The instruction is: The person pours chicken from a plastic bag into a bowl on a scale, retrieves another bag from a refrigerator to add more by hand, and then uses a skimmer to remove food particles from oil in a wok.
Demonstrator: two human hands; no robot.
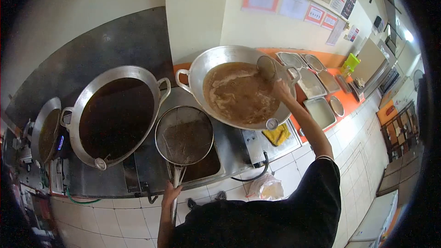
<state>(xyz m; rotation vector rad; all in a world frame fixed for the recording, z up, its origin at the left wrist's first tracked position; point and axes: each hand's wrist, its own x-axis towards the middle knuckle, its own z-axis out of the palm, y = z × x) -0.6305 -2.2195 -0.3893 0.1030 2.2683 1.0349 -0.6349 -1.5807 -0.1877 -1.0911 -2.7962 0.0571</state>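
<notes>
My left hand [171, 194] is wrapped round the long handle of a large round mesh strainer [184, 135]. Its mesh holds some fine bits, and it is above a rectangular pan of dark liquid [202, 166] set into the counter. At the far right side of a big two-handled wok [195, 76], my right hand [281, 91] grips a smaller round skimmer [266, 67]. The skimmer's bowl is tilted over the liquid. Brown, foamy oil [241, 94] fills much of this wok, and a dial thermometer [272, 124] is at its near rim.
To the left stand a second wok [89, 85] of dark oil and a third wok [39, 110]. Metal trays [320, 112] line the orange counter at right. A yellow cloth [277, 135] lies beside the burner control box [252, 149]. On the tiled floor sits a plastic bag [266, 188].
</notes>
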